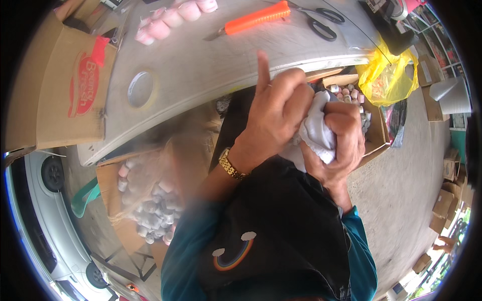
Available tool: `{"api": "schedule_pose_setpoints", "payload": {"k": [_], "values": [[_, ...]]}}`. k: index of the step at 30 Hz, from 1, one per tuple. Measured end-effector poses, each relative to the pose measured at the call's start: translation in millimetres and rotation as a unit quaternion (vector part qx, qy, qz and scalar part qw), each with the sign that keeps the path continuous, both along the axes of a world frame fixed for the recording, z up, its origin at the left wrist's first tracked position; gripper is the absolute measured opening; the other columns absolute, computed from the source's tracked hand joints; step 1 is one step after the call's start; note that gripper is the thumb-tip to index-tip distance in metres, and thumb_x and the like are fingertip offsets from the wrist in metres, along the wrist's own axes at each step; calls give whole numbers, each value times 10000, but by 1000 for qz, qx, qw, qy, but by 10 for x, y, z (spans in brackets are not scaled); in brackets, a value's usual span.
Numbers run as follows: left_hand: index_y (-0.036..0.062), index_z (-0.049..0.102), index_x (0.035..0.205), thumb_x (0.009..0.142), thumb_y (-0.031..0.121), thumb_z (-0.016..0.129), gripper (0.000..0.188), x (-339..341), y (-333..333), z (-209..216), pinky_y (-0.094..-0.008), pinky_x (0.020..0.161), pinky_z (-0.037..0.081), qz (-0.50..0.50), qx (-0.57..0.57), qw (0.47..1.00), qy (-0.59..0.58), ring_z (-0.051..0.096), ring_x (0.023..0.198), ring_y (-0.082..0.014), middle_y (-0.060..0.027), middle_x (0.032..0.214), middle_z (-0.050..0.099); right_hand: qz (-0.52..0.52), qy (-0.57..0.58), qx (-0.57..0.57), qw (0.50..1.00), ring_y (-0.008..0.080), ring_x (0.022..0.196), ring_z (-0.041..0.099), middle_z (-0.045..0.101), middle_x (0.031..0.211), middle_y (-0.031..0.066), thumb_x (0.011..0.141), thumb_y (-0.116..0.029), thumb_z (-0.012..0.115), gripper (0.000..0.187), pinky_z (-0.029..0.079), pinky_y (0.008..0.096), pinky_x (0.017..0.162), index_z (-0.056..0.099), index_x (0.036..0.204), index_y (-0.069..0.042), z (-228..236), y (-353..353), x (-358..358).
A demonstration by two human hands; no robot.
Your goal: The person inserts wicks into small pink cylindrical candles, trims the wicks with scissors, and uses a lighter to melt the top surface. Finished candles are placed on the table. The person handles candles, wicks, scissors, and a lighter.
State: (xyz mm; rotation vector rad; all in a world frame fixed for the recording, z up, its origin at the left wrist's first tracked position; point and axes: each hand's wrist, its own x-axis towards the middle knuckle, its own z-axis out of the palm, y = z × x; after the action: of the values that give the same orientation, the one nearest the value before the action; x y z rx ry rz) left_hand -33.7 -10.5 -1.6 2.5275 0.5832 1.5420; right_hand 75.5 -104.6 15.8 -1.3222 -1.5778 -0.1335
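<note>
In front of my black apron (281,215), both hands are closed on a bunched white cloth (321,125) near the table's edge. My left hand (276,108) curls its fingers against the cloth's left side, with one finger sticking up. Round the right side of it my right hand (344,135) is wrapped, fingers bent over the top and thumb below. Much of the cloth is hidden inside the grip. Beyond my hands, an orange utility knife (258,17) with its blade out lies on the grey table (201,65), beside black-handled scissors (324,32).
A pink-white row of small rolls (173,17) and a tape roll (142,90) lie on the table. Cardboard boxes stand left (55,80), lower left (113,190) and right (376,143); the latter two hold several small rolls. A yellow plastic bag (386,75) hangs at right.
</note>
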Motion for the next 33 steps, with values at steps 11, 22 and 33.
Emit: {"api": "schedule_pose_setpoints", "payload": {"k": [11, 22, 33], "values": [[40, 603, 759, 704, -43, 711, 148, -11, -165, 152, -564, 1152, 184, -85, -19, 993, -83, 605, 715, -194, -93, 814, 586, -134, 73, -114, 982, 405, 748, 603, 596, 836, 179, 675, -124, 724, 311, 489, 432, 660, 555, 917, -26, -209, 481, 183], [57, 602, 836, 664, -59, 754, 257, -77, 10, 156, -558, 1126, 238, -87, -48, 990, -98, 623, 726, -195, -60, 779, 618, 210, 90, -216, 949, 399, 778, 605, 610, 861, 165, 742, -105, 683, 290, 485, 439, 739, 579, 997, -16, -869, 339, -590], [46, 577, 958, 627, 8, 825, 416, -57, 165, 33, -564, 1074, 338, -33, -25, 994, -102, 602, 762, -244, -107, 848, 597, 218, 123, -194, 948, 388, 792, 605, 623, 881, 151, 758, -81, 655, 309, 473, 442, 797, 592, 1053, -12, -1094, 336, -434]]}}
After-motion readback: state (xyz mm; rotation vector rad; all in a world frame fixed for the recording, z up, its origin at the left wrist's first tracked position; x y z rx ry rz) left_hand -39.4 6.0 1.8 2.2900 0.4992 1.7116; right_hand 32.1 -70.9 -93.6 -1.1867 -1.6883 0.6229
